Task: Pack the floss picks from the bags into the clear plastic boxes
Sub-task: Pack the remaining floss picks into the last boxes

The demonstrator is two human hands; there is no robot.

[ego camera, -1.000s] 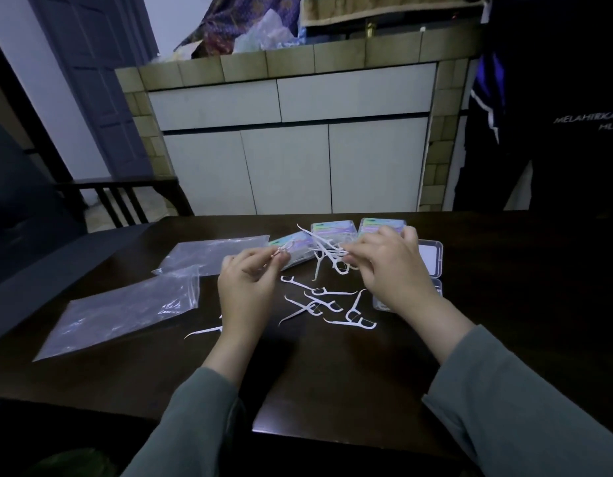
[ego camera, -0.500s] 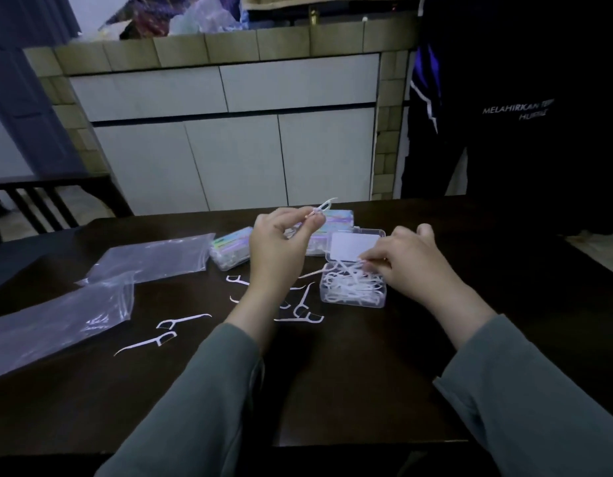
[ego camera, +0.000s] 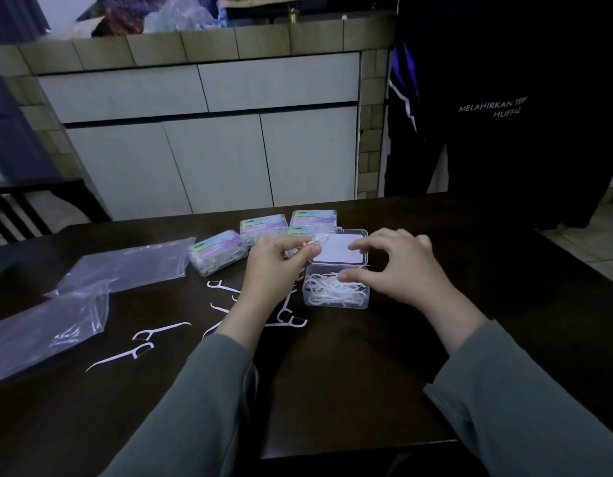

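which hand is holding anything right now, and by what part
The left hand pinches a floss pick between fingertips; which end cannot be told. The right hand holds nothing, above the open box.

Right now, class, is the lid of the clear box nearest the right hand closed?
No: the lid stands open behind the clear box, showing floss picks inside.

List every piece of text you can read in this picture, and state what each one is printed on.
"MELAHIRKAN TE..." on the dark garment, cut off at a fold.
"HUFFAZ" below it on the same garment.
Printed labels on the closed boxes: too small and blurred to read.
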